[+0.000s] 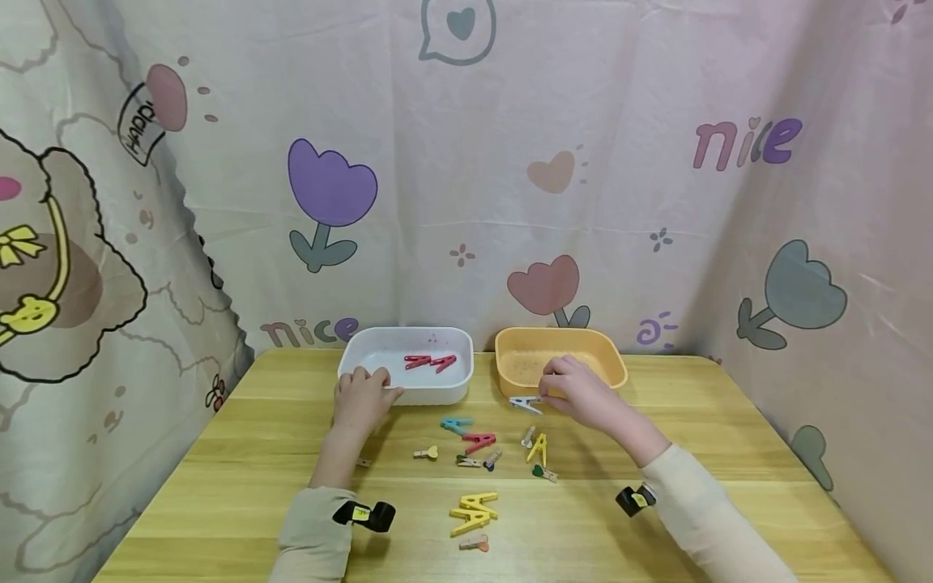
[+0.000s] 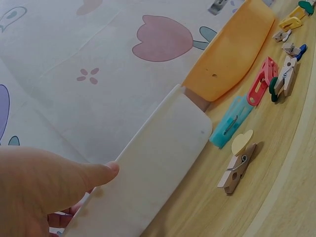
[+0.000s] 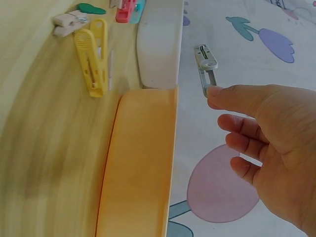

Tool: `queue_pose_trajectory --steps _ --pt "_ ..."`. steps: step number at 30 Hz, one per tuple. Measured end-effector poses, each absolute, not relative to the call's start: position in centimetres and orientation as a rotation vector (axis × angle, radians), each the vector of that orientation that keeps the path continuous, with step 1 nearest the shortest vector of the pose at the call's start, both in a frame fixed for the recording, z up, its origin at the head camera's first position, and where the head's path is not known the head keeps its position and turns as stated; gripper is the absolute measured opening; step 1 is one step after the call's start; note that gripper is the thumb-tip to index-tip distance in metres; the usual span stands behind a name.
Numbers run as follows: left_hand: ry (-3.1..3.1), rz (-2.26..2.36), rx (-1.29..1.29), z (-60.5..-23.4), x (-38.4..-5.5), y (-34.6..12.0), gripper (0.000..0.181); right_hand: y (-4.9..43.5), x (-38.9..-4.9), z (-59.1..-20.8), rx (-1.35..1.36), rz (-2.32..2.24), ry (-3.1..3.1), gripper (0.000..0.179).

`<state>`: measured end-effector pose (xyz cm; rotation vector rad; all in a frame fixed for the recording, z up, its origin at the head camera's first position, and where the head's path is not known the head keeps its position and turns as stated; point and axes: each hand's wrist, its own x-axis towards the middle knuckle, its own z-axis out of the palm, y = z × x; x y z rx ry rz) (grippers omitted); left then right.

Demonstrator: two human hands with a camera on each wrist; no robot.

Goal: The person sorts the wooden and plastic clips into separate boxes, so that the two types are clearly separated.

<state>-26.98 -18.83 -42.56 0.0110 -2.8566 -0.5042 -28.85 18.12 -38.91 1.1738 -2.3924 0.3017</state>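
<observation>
My left hand (image 1: 362, 402) holds the near rim of the white plastic tub (image 2: 158, 153); in the left wrist view its thumb lies on the outer wall and the fingers are partly hidden behind the rim. Two red clothespins (image 1: 444, 363) lie inside that tub. With thumb and fingertips, my right hand (image 1: 583, 394) pinches one end of a pale grey-white clothespin (image 3: 203, 64). This clothespin is in the air by the front rim of the orange tub (image 1: 525, 364), touching nothing else that I can see.
Before the tubs lie a blue clothespin (image 1: 456, 424), a red clothespin (image 1: 479, 441), a yellow clothespin (image 1: 538, 448) and several small wooden ones, such as one with a yellow heart (image 2: 242, 143). Nearer are yellow clothespins (image 1: 470, 520) and a wooden clothespin (image 1: 474, 543). A patterned curtain (image 1: 452, 162) hangs behind.
</observation>
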Motion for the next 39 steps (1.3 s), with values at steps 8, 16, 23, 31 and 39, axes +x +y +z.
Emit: queue_pose_trajectory --steps 8,16,23,31,39 --pt "-2.859 -0.505 0.009 -42.7 -27.0 -18.8 0.034 16.7 -30.0 -38.3 1.132 0.342 -2.449 0.013" --pt "-2.86 -0.505 0.006 -42.7 -27.0 -18.9 0.033 15.0 -31.5 -37.8 1.166 0.381 -2.445 0.011" --pt "-2.864 -0.511 0.013 -42.7 -27.0 -18.8 0.033 13.1 -32.5 -37.2 1.186 0.404 -2.417 0.01" --pt "-2.847 -0.515 0.008 -42.8 -27.2 -18.9 0.032 10.7 -34.0 -36.9 1.203 0.386 -2.43 0.007" --pt "-2.853 -0.507 -0.002 -42.8 -27.1 -19.0 0.032 8.4 -35.6 -36.8 1.252 0.388 -2.441 0.006"
